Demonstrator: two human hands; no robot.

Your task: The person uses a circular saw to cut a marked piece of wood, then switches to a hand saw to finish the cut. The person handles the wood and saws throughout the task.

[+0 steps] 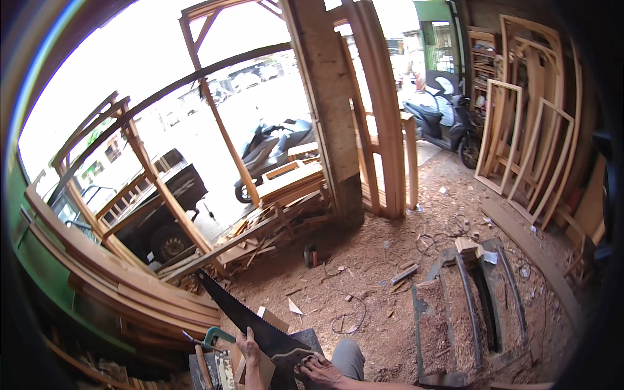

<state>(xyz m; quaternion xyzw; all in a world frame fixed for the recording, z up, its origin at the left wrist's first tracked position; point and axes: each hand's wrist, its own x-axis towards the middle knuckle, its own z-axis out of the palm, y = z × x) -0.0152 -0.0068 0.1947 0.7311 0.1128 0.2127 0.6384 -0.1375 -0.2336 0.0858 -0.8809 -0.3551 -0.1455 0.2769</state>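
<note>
Wood bits cover the big floor (351, 296). The long, dark saw (270, 339) is low down in front, slanting from its handle at lower right up to its tip at upper left. The right hand (323, 372) is nearer the handle and curls around it. The left hand (249, 349) is by the blade's smooth edge; I can't tell if it squeezes.

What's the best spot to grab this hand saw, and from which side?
Probably the wide handle end, coming from the right, where the right hand rests. The blade tapers away to the forward left, and its upper-right edge is toothed, so fingers should keep off that.
</note>
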